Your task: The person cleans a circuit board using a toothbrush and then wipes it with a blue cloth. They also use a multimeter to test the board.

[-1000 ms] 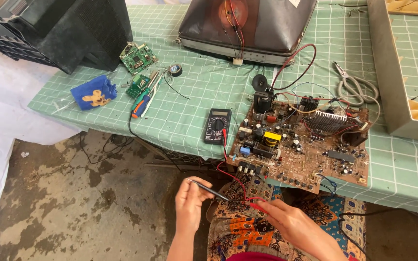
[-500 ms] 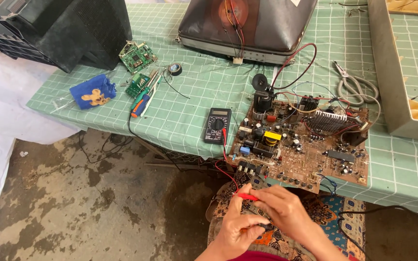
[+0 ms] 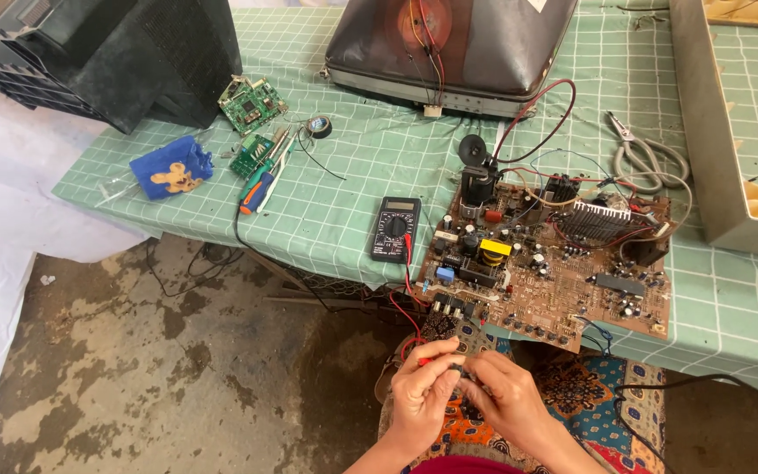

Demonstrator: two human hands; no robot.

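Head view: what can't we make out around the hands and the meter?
- Probe tips: the left hand and right hand close together over the red probe; fingers hide the tips and any black probe.
- Multimeter: display too small to read.
- Circuit board: component markings too small.
- Grey tray: cut off by the right edge.

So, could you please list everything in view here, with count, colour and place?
table: one, green checked cloth, across the top
large circuit board: one, brown, table's near edge
multimeter: one, black, left of the board
probe: one visible, red, at both hands' fingertips
picture tube: one, dark, top centre
casing: one, black, top left
small circuit boards: two, green, beside the casing
screwdriver: one, orange and blue handle, below them
tray: one, grey, right
left hand: bottom centre, on the probe
right hand: beside it, touching the probe
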